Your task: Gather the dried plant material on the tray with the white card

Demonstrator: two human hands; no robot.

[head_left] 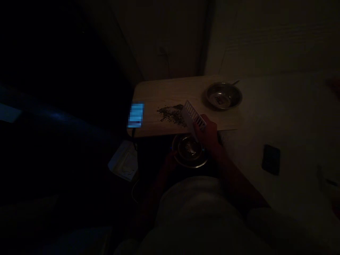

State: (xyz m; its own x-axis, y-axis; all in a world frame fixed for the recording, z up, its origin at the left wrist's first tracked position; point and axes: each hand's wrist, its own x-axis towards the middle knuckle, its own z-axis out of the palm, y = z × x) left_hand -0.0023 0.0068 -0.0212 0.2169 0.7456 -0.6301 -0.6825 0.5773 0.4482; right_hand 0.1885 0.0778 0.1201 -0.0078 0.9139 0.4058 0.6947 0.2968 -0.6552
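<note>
Right grip [208, 132] closes on a white slotted scraper [192, 115], with dark crumbs [171, 115] just left of it on the table [148, 95]. Left grip [170, 161], dim beside the lower bowl [190, 150], cannot be read. A hasty sweep could scatter crumbs past the bowl.

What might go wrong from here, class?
The right hand holds a white slotted comb beside loose dark crumbs on a wooden board, so a careless stroke might scatter them over the edge. A lit phone lies nearby and could catch some. The dim light may hide spills.
</note>
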